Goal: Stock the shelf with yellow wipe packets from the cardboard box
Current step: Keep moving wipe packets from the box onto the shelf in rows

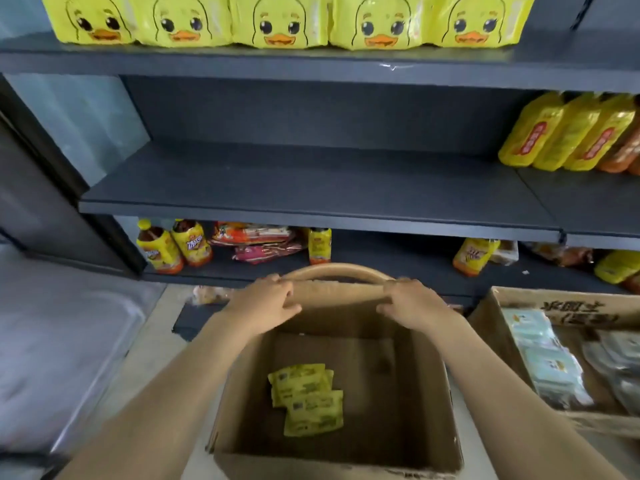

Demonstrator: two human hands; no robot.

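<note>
One cardboard box [419, 382], top open, in front of the shelf [311, 188]. Yellow wipe packets [306, 398]: small loose pile on the box bottom, towards its left wall. Left hand [268, 301] and right hand [412, 303] each grasp the far flap's top edge.

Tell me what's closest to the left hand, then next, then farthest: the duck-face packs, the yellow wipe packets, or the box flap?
1. The box flap: the left hand grips it, on the far side.
2. The yellow wipe packets: down on the floor of the cardboard box, below the hand.
3. The duck-face packs: high up on the top shelf, farthest.
</note>
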